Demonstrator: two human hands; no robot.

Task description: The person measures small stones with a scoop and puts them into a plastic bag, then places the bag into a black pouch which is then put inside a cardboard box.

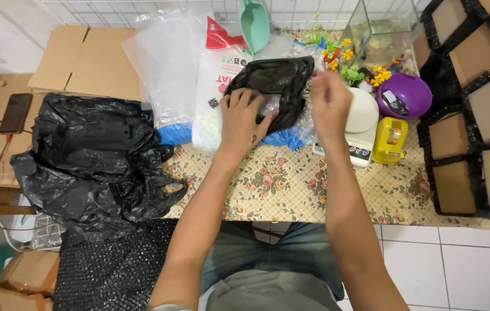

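Wrapping looks underway: on the floral counter, your left hand presses flat on the small black plastic parcel, fingers spread; your right hand hovers blurred, grip unclear. Next probably needs the yellow tape dispenser.

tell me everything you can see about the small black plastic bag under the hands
The small black plastic bag is glossy, crinkled thin film wrapped around something bulky and hidden. It lies on the floral tablecloth, tilted against the white sack and clear wrapping behind. The left hand presses flat on its lower left part; the right hand hovers blurred beside its right edge.
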